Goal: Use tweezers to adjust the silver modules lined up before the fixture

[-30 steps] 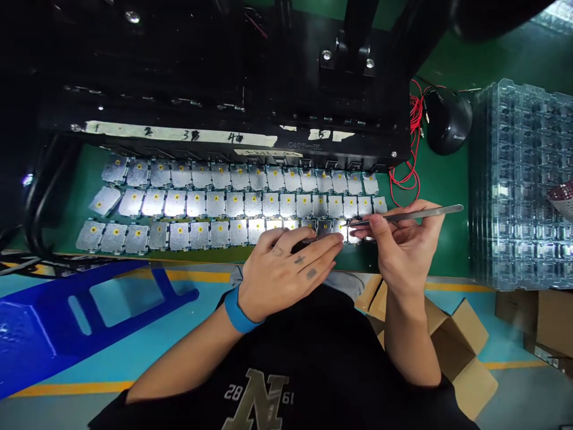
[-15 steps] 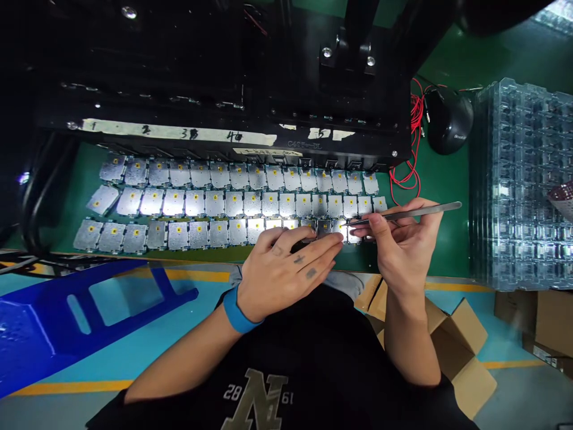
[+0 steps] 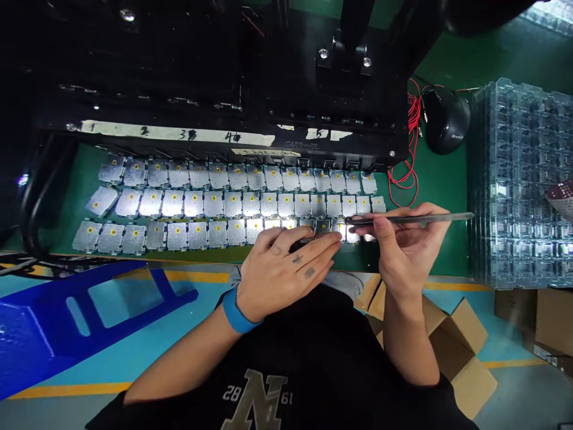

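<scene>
While left hand (image 3: pixel 280 269) curls over silver modules (image 3: pixel 217 234), right hand (image 3: pixel 407 254) pinches tweezers (image 3: pixel 416 219).

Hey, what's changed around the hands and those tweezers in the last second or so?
The steel tweezers in the right hand have swung from tilted to nearly level, their far end moving right, with their tips still at the front row of silver modules. The left hand stays over that row, and the modules lie as they were.
</scene>
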`<state>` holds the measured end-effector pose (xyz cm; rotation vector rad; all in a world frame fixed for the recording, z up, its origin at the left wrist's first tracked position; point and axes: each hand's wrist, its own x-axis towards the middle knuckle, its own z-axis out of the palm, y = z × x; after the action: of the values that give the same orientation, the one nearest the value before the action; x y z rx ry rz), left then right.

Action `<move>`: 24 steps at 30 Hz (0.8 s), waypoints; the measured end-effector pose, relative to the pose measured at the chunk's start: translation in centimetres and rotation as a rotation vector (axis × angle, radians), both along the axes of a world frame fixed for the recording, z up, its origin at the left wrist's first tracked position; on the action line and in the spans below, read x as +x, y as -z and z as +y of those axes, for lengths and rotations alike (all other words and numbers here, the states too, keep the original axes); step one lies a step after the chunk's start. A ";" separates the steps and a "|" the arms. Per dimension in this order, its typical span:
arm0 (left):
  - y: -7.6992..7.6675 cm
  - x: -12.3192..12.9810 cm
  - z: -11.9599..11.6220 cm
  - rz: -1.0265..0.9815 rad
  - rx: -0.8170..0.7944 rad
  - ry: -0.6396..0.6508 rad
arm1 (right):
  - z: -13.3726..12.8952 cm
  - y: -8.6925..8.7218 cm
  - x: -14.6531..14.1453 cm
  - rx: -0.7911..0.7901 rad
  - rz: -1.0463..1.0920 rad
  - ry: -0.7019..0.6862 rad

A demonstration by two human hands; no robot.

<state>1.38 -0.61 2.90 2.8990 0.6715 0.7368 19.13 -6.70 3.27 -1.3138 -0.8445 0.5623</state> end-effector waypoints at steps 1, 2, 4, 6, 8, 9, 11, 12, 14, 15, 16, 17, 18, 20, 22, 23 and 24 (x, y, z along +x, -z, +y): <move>0.0 0.0 0.0 0.002 0.000 -0.001 | -0.4 -0.2 -0.2 0.014 -0.004 0.013; -0.1 0.0 0.0 0.003 0.000 -0.003 | -0.8 -0.5 -0.4 0.025 -0.013 0.022; -0.2 0.0 0.0 -0.008 -0.005 -0.008 | -1.8 -0.8 -0.8 0.039 -0.045 0.022; -0.3 -0.1 0.0 -0.041 -0.022 -0.014 | -2.7 -0.8 -1.2 0.045 -0.080 -0.003; -0.2 -0.3 0.0 -0.084 -0.049 -0.018 | -3.3 -0.5 -1.6 0.041 -0.098 -0.027; -0.2 -0.3 0.1 -0.097 -0.060 -0.021 | -3.5 -0.3 -1.7 0.031 -0.100 -0.036; -0.1 -0.4 0.1 -0.098 -0.064 -0.023 | -3.8 0.3 -1.9 0.011 -0.114 -0.048; -0.1 -0.4 0.1 -0.094 -0.060 -0.022 | -3.9 0.6 -1.9 0.008 -0.129 -0.055; 0.0 -0.5 0.0 -0.090 -0.049 -0.021 | -4.0 1.0 -1.8 0.009 -0.159 -0.070; 0.1 -0.5 0.0 -0.093 -0.048 -0.021 | -4.0 1.2 -1.8 0.012 -0.173 -0.078; 0.1 -0.5 0.0 -0.097 -0.050 -0.025 | -4.1 1.3 -1.7 0.014 -0.183 -0.084; 0.1 -0.5 0.0 -0.103 -0.054 -0.029 | -4.1 1.4 -1.7 0.012 -0.190 -0.087; 0.1 -0.5 0.0 -0.109 -0.059 -0.032 | -4.1 1.4 -1.7 0.012 -0.195 -0.091; 0.1 -0.5 0.0 -0.119 -0.059 -0.023 | -4.1 1.3 -1.6 0.010 -0.200 -0.099; 0.1 -0.5 0.1 -0.123 -0.050 -0.012 | -4.1 1.2 -1.6 0.013 -0.206 -0.111; 0.1 -0.5 0.1 -0.122 -0.046 -0.012 | -4.1 1.2 -1.6 0.017 -0.212 -0.117; 0.1 -0.4 0.1 -0.122 -0.043 -0.014 | -4.1 1.1 -1.6 0.019 -0.218 -0.124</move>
<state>0.95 -0.51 2.79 2.7861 0.6851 0.8811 17.55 -10.80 2.12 -1.3279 -1.1144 0.5120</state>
